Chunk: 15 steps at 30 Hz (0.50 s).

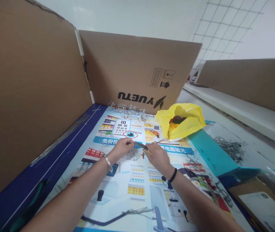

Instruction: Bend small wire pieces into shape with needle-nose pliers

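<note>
My left hand (125, 146), with a silver bracelet at the wrist, is closed in a pinch at the middle of the printed table cover (118, 193). What it pinches is too small to name. Just right of it, my right hand (158, 156), a black band on its wrist, is wrapped round a plier-like tool (142, 146) with yellow on its handle. The tool's dark tip points left and reaches the left fingertips. Below and between both hands lies a tangle of thin silvery wire (132, 154).
Tall cardboard panels (118, 71) stand left and behind. A yellow bag (190, 127) with dark and orange items sits behind my right hand. Wire scraps (128, 108) line the back panel. A black cable (103, 222) lies in front; at right are wire loops and a cardboard package (241, 190).
</note>
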Each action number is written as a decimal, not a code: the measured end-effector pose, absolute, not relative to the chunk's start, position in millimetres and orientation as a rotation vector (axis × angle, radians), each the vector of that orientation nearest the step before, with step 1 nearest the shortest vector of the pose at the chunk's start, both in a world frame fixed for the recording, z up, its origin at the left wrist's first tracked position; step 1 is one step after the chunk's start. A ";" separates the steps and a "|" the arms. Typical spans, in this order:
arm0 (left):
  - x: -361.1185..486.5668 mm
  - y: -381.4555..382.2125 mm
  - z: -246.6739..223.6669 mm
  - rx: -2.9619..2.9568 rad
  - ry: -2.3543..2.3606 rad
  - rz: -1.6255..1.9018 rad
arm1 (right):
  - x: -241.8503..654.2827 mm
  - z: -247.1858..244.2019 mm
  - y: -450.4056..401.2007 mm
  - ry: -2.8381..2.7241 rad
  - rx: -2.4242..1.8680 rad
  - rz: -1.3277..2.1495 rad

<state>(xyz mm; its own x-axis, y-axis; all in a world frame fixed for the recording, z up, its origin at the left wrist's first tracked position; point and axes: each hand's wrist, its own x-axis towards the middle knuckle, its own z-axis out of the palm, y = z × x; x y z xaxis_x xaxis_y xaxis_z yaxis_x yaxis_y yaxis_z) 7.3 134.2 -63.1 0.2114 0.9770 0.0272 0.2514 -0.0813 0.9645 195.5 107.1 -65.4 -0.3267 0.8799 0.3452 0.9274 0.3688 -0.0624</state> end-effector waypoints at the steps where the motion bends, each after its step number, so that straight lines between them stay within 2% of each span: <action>1: 7.3 133.7 -62.1 1.540 1.211 0.948 | 195.7 -66.0 107.1 -2.319 -1.572 -0.239; 15: 4.8 130.3 -55.2 1.601 1.138 0.847 | 201.9 -61.2 112.0 -2.416 -1.480 -0.215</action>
<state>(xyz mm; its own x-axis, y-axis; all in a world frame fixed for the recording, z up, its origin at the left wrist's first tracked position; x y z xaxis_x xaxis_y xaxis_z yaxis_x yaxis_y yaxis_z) 4.8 130.3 -55.2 0.3232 0.9463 0.0074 0.2789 -0.1027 0.9548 201.9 112.0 -61.2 -0.4248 0.8435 0.3285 0.8883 0.4584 -0.0285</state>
